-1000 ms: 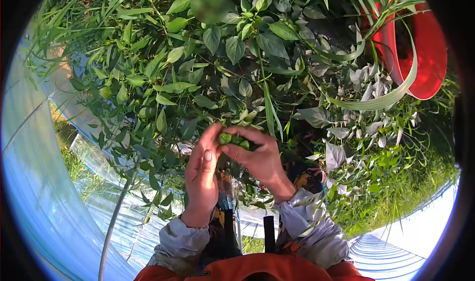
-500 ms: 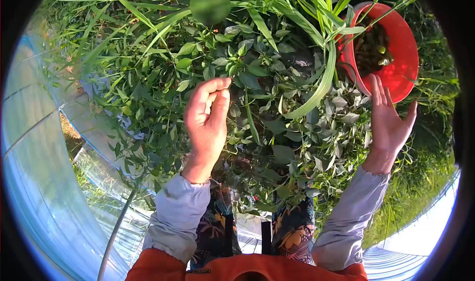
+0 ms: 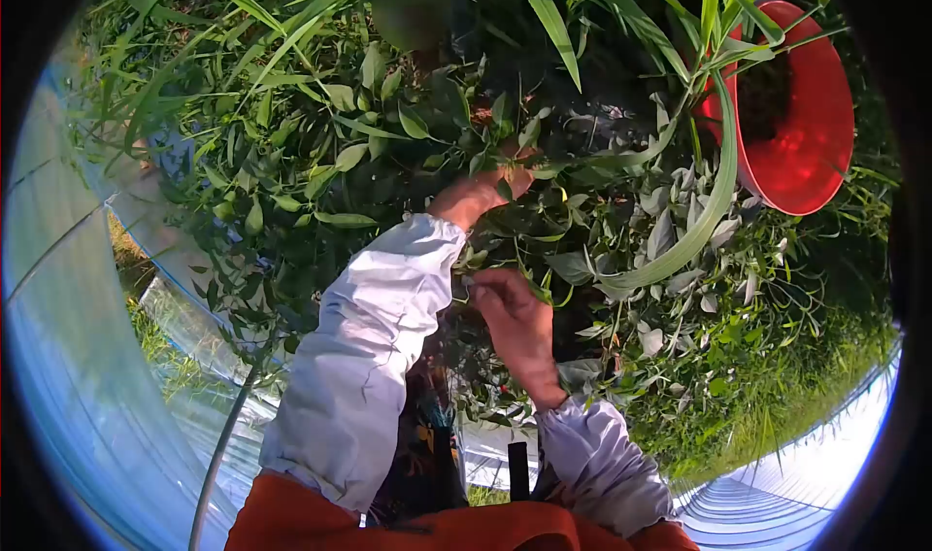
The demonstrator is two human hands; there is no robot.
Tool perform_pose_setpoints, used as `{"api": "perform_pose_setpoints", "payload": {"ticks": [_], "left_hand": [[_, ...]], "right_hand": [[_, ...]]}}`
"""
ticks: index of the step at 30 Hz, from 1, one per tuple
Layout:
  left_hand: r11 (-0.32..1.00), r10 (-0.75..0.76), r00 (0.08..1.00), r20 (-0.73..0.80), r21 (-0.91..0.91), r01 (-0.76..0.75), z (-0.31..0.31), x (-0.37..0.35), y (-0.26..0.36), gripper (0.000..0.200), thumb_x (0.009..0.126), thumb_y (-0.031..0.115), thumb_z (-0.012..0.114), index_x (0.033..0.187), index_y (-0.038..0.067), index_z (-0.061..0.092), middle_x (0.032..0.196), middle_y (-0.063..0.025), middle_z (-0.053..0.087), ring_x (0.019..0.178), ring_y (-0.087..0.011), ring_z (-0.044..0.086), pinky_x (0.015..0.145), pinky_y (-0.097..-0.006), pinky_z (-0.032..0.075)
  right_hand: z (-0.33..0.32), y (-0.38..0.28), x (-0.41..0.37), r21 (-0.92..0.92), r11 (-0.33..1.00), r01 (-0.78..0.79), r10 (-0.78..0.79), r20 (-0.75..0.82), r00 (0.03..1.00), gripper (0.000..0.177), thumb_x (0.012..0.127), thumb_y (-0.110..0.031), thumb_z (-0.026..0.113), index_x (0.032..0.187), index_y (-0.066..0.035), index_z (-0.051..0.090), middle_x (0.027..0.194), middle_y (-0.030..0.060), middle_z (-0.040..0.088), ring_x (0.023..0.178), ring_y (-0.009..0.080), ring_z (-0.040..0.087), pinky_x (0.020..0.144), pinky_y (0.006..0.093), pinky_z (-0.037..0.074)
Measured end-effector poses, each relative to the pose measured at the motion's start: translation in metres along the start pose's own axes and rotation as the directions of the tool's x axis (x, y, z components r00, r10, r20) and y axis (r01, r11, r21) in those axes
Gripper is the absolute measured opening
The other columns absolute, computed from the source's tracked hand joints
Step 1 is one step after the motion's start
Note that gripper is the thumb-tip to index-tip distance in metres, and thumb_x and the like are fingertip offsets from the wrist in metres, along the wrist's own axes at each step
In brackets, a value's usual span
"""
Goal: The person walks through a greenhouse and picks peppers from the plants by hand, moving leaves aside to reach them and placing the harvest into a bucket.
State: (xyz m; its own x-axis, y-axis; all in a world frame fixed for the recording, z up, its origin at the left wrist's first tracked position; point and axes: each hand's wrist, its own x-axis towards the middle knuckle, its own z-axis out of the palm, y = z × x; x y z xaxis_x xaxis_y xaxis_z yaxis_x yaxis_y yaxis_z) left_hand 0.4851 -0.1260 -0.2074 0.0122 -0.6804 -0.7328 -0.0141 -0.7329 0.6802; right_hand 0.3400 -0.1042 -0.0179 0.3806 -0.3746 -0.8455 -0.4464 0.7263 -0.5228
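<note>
My left hand [image 3: 482, 192] reaches far into the leafy pepper plant [image 3: 408, 153], with leaves covering most of its fingers, so what it grips is hidden. My right hand [image 3: 515, 323] sits lower among the stems, fingers curled at a twig near my left sleeve [image 3: 374, 337]. Whether it holds anything is hidden by foliage. A red bucket [image 3: 811, 153] stands at the upper right, partly behind long grass blades.
Clear plastic sheeting [image 3: 68, 357] runs along the left and bottom right. Grass [image 3: 777, 376] covers the ground at the right. A thin grey pipe [image 3: 218, 454] rises at the lower left. Long grass blades hang across the plant and the bucket.
My right hand has come back from the red bucket down to the plant's stems. My left arm has stretched forward, deeper into the foliage.
</note>
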Motion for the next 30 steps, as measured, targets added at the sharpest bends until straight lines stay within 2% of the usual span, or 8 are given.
{"api": "perform_pose_setpoints", "payload": {"ticks": [3, 5, 8, 13, 18, 23, 27, 30], "left_hand": [[0.937, 0.336, 0.889, -0.312, 0.202, -0.283, 0.011, -0.076, -0.014, 0.023, 0.086, 0.01, 0.063, 0.109, 0.007, 0.063, 0.111, -0.0061, 0.062, 0.106, -0.0245, 0.061, 0.093, -0.0371, 0.047], [0.893, 0.402, 0.812, -0.424, -0.014, -0.45, -0.001, -0.116, -0.038, 0.019, 0.088, 0.008, 0.06, 0.106, 0.005, 0.063, 0.113, -0.0073, 0.061, 0.111, -0.0245, 0.059, 0.097, -0.0376, 0.043], [0.917, 0.125, 0.891, -0.436, -0.293, -0.271, -0.036, -0.17, -0.039, 0.022, 0.088, 0.013, 0.06, 0.107, 0.003, 0.061, 0.113, -0.0113, 0.061, 0.114, -0.0252, 0.056, 0.099, -0.037, 0.041], [0.41, -0.169, 0.889, -0.425, -0.851, -0.328, -0.071, -0.191, -0.003, 0.025, 0.094, 0.026, 0.045, 0.087, 0.003, 0.053, 0.111, -0.0162, 0.058, 0.101, -0.0316, 0.058, 0.092, -0.0423, 0.045], [0.404, -0.169, 0.876, -0.452, -0.842, -0.357, -0.073, -0.187, -0.005, 0.025, 0.094, 0.027, 0.046, 0.082, 0.006, 0.049, 0.099, -0.0154, 0.06, 0.099, -0.0341, 0.058, 0.089, -0.0427, 0.046], [0.25, -0.243, 0.83, -0.501, -0.86, -0.446, -0.093, -0.199, -0.026, 0.025, 0.097, 0.027, 0.046, 0.085, 0.006, 0.053, 0.097, -0.0134, 0.061, 0.099, -0.0274, 0.057, 0.09, -0.0381, 0.045], [0.258, -0.371, 0.739, -0.562, -0.827, -0.499, -0.108, -0.202, -0.026, 0.024, 0.098, 0.023, 0.042, 0.082, 0.007, 0.05, 0.09, -0.0102, 0.058, 0.1, -0.0278, 0.055, 0.096, -0.0427, 0.041], [0.287, -0.164, 0.818, -0.551, -0.82, -0.495, -0.111, -0.198, -0.021, 0.018, 0.094, 0.02, 0.046, 0.082, 0.007, 0.048, 0.084, -0.0078, 0.052, 0.089, -0.0242, 0.052, 0.093, -0.0426, 0.041]], "right_hand": [[-0.014, -0.019, 0.01, 0.316, 0.943, 0.109, -0.114, -0.004, 0.993, 0.02, 0.09, -0.002, 0.058, 0.111, -0.002, 0.059, 0.094, 0.0038, 0.062, 0.08, 0.0085, 0.055, 0.07, 0.0241, 0.046], [-0.012, -0.025, 0.01, 0.252, 0.963, 0.099, -0.083, -0.074, 0.994, 0.023, 0.09, 0.0, 0.058, 0.112, -0.001, 0.056, 0.096, 0.0034, 0.061, 0.083, 0.009, 0.054, 0.072, 0.0241, 0.045], [-0.005, -0.023, 0.011, 0.201, 0.977, 0.072, -0.048, -0.122, 0.991, 0.023, 0.089, 0.0, 0.059, 0.111, -0.001, 0.057, 0.094, 0.0028, 0.061, 0.08, 0.0088, 0.055, 0.071, 0.0239, 0.046], [-0.003, -0.015, 0.023, 0.172, 0.981, -0.095, 0.108, -0.07, 0.992, 0.027, 0.088, -0.004, 0.058, 0.114, 0.0, 0.058, 0.093, 0.0039, 0.062, 0.081, 0.0081, 0.055, 0.068, 0.0225, 0.046], [0.003, -0.015, 0.033, 0.148, 0.989, -0.025, 0.04, -0.105, 0.994, 0.02, 0.088, -0.001, 0.056, 0.108, -0.001, 0.058, 0.096, 0.0037, 0.06, 0.084, 0.0094, 0.054, 0.076, 0.0252, 0.046], [-0.012, -0.014, 0.051, -0.259, 0.842, 0.473, -0.522, -0.176, 0.835, 0.031, 0.083, 0.003, 0.057, 0.115, -0.001, 0.057, 0.114, 0.0122, 0.055, 0.1, 0.019, 0.054, 0.087, 0.0334, 0.047], [-0.003, -0.017, 0.05, -0.124, 0.978, 0.17, -0.184, -0.114, 0.976, 0.039, 0.085, -0.001, 0.057, 0.124, -0.001, 0.053, 0.12, 0.0131, 0.054, 0.105, 0.0191, 0.054, 0.088, 0.0325, 0.047], [0.011, -0.018, 0.047, -0.24, 0.963, 0.123, -0.119, 0.03, 0.992, 0.052, 0.085, -0.009, 0.058, 0.134, -0.001, 0.043, 0.132, 0.0173, 0.048, 0.121, 0.0282, 0.047, 0.1, 0.0354, 0.04]]}}
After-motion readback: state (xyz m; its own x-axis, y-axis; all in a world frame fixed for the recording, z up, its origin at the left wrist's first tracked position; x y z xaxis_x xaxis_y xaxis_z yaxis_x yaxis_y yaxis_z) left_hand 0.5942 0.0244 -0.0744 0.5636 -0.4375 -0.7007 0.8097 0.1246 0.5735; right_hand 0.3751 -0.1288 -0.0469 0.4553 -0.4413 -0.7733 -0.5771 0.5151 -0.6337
